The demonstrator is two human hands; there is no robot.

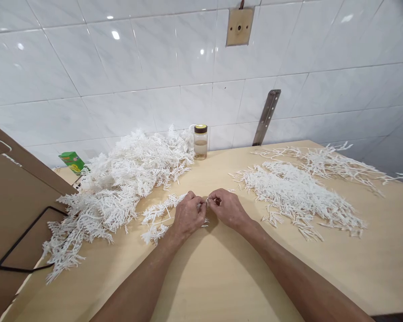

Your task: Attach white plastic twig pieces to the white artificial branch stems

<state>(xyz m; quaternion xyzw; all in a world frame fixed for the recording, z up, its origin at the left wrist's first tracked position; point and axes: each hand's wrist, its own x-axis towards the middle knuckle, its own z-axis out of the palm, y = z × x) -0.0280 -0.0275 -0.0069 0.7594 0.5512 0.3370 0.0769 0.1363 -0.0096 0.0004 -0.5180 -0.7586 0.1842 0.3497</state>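
At the middle of the table, my left hand (190,213) is closed on a white plastic sprig (158,211), whose leafy branches spread out on its left side. My right hand (229,207) is pinched at the sprig's tip, its fingertips almost against those of my left hand. A big heap of white feathery branches (130,170) lies to the left. To the right is a flatter pile of white pieces (295,192), with thin bare white stems (339,163) behind it.
A jar with a dark lid (200,142) stands near the tiled wall. A green box (72,162) is behind the left heap. A brown panel (16,201) with a black wire frame (23,269) borders the left side. A metal bracket (267,117) leans at the wall.
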